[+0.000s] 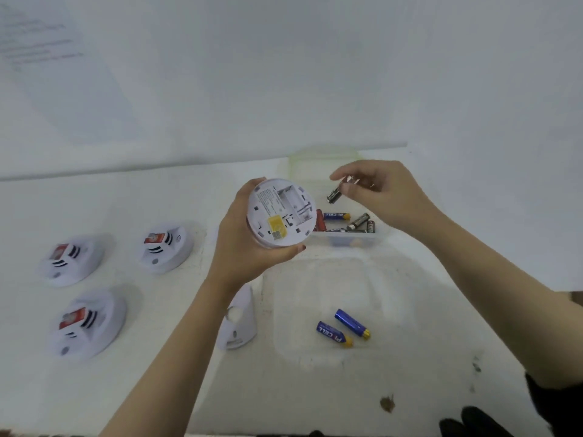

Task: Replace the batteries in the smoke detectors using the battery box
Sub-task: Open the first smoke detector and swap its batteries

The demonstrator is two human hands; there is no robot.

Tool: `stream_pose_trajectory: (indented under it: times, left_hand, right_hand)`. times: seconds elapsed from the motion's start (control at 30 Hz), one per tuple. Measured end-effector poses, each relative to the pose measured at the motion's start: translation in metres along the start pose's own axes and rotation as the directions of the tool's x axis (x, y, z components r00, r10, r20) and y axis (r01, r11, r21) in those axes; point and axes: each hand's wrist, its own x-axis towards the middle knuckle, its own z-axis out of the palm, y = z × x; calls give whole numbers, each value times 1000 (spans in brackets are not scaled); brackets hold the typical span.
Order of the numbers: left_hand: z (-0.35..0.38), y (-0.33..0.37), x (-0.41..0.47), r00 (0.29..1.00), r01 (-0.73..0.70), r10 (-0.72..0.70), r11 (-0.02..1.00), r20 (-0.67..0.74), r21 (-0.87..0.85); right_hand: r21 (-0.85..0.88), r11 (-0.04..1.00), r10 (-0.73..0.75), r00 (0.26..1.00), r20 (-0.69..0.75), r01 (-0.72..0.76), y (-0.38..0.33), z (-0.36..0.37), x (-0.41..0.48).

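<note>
1. Head view: our left hand grips the round, smooth plastic smoke detector, back exposed.
2. Our right hand pinches a cylindrical battery above the clear battery box.
3. Bare white tabletop lies open on the right.

White smoke detector mid-frame, back up, bay empty; clear battery box right behind; dark battery above it.
</note>
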Motion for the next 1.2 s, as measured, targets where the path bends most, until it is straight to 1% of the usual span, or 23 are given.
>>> stream_pose_trajectory:
  times: [0.1, 0.17, 0.27, 0.4, 0.47, 0.57, 0.63, 0.77, 0.83, 0.9, 0.97, 1.2]
  left_hand:
    - [3, 7, 2, 999, -32, 32, 999, -10, 36]
    - [4, 9, 3, 999, -36, 35, 998, 4, 55]
    - [7, 12, 2, 999, -13, 11, 998, 30, 60]
    - [9, 17, 3, 999, -26, 24, 998, 32, 65]
    - [9, 19, 4, 999, -36, 35, 998, 23, 50]
    - [9, 20, 6, 999, -45, 45, 998, 14, 42]
    - [9, 20, 7, 999, -52, 51, 997, 17, 55]
    - [10, 22, 9, 997, -71, 68, 995, 35, 68]
    - [11, 22, 9, 997, -79, 76, 994, 33, 82]
    - [11, 21, 10, 997, -75, 75, 992, 11, 99]
    - [10, 21, 11, 996, -83, 86, 988, -10, 127]
    - [11, 27, 17, 981, -184, 190, 970, -28, 157]
  right_hand:
    - [161, 986, -45, 999, -30, 50, -13, 4, -10]
    - [184, 981, -60, 998, -37, 66, -19, 6, -13]
    - [43, 988, -148, 989, -33, 149, -24, 9, -10]
    - [-104, 964, -242, 969, 48, 246, -21, 10, -2]
    - [-120, 954, -269, 960, 71, 276, -20, 11, 1]
    - [-35, 965, -258, 965, 41, 260, -17, 13, 3]
    - [-18, 965, -262, 965, 26, 263, -12, 14, 4]
    - [-131, 929, -343, 938, 42, 346, -4, 16, 9]
    - [-91, 947, -301, 951, 76, 307, -4, 16, 10]
    - [-8, 976, -214, 962, 168, 219, -6, 16, 8]
    - [22, 978, -205, 951, 232, 205, -5, 19, 5]
    - [37, 962, -273, 951, 144, 270, 0, 23, 2]
